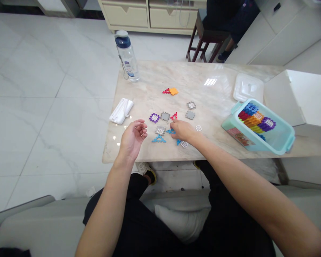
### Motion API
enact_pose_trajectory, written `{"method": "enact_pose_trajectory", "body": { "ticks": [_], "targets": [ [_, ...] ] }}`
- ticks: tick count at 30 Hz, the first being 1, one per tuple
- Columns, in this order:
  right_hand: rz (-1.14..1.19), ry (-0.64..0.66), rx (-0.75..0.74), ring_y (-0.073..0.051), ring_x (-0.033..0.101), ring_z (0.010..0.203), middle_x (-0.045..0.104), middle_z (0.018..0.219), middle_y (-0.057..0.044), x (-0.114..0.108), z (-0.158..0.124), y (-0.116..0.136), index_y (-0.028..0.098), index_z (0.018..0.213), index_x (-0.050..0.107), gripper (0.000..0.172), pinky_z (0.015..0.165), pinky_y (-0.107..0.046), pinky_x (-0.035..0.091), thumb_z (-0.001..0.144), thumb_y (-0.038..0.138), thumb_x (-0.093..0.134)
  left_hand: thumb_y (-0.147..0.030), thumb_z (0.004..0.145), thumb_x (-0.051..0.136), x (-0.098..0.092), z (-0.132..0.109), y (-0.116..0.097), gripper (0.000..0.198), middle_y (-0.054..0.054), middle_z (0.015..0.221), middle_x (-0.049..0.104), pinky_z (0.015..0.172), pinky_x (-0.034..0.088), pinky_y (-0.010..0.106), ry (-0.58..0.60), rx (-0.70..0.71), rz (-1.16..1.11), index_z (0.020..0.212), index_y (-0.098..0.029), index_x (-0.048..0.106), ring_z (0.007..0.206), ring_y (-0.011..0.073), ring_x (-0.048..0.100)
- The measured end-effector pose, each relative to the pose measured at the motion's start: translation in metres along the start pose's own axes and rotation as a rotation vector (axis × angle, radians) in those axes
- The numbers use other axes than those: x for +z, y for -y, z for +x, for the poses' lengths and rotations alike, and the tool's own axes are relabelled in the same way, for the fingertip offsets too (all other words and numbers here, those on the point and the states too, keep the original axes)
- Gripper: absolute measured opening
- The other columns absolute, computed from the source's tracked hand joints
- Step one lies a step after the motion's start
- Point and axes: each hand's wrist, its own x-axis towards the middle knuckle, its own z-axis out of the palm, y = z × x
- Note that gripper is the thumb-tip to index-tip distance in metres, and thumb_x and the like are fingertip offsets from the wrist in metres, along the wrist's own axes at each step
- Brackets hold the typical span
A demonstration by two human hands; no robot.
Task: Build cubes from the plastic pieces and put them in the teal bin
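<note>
My left hand is held palm up over the table's near left part, its fingers loosely curled and apart with nothing in them. Fingers of my right hand close around a blue triangular interlocking piece, partly hidden by them. Just beyond is a red triangular piece. To its left lie a grey square piece and a purple window piece. A grey window piece sits above another blue triangular piece. Below my right hand, a blue piece is partly covered.
White window inserts and grey pieces lie on the right. Farther back is an orange piece. A teal bin holds several colored pieces. A water bottle and tissue pack stand left. A person sits beyond the table.
</note>
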Motion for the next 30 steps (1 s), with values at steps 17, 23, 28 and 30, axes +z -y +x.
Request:
{"method": "enact_pose_trajectory", "body": {
  "ticks": [17,23,28,30],
  "targets": [
    [1.534,-0.284,0.205,-0.022,0.081,0.087,0.083,0.089,-0.008,-0.021,-0.009,-0.013,0.018,0.098,0.071,0.034,0.077,-0.032,0.066,0.079,0.027,0.097,-0.028,0.081,0.087,0.016,-0.007,0.022,0.027,0.008,0.104,0.078,0.066,0.050,0.021,0.103,0.207,0.442,0.106,-0.018,0.081,0.080,0.0132,0.067],
    [1.472,-0.093,-0.015,-0.021,0.080,0.090,0.084,0.093,-0.006,-0.028,-0.015,0.002,0.019,0.103,0.080,0.034,0.078,-0.031,0.063,0.082,0.041,0.095,-0.038,0.087,0.089,0.011,-0.001,0.032,0.023,0.006,0.084,0.076,0.064,0.047,0.026,0.152,0.394,0.638,0.100,-0.019,0.085,0.072,0.0163,0.063],
    [1.228,-0.152,-0.139,-0.017,0.071,0.079,0.079,0.084,-0.002,-0.027,-0.013,-0.001,0.018,0.112,0.084,0.030,0.075,-0.029,0.056,0.089,0.037,0.085,-0.049,0.083,0.093,0.006,0.000,0.031,0.033,0.009,0.092,0.083,0.071,0.051,0.029,0.262,0.391,0.717,0.094,-0.018,0.087,0.078,0.0189,0.069],
    [1.119,-0.225,-0.170,-0.017,0.071,0.083,0.080,0.089,-0.003,-0.029,-0.013,0.001,0.018,0.115,0.084,0.030,0.078,-0.030,0.055,0.089,0.033,0.083,-0.055,0.079,0.095,0.007,-0.001,0.030,0.042,0.010,0.093,0.083,0.073,0.054,0.029,0.303,0.324,0.704,0.095,-0.017,0.086,0.080,0.0197,0.071]
  ]
}}
